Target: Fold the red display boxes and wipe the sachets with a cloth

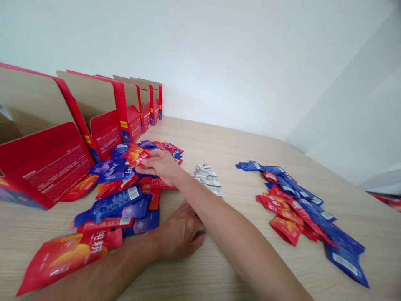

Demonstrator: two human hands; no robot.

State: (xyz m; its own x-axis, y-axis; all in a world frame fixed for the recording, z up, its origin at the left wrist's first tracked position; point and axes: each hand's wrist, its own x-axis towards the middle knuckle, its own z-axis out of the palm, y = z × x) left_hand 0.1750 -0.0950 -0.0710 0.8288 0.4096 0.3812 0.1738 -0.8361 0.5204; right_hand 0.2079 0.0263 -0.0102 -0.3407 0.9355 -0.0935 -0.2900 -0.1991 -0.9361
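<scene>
Right hand point(161, 166) reached across to 10 o'clock, fingers pinched on red packet point(135, 155) atop left heap point(120, 190) of red and blue packets. Left hand point(177, 234) laid flat on wooden table point(219, 142), fingers spread, nothing gripped, heap edge just beside at 9 o'clock. Open red boxes point(103, 121) lined at 10 o'clock. Second packet pile point(300, 205) seen at 3 o'clock, well apart. Striped white pouch point(208, 177) lay between piles.

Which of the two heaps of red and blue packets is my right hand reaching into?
The heap beside the row of open red boxes. Your right hand grips a red packet on top of it there; the other heap lies apart, with no hand on it.
</scene>
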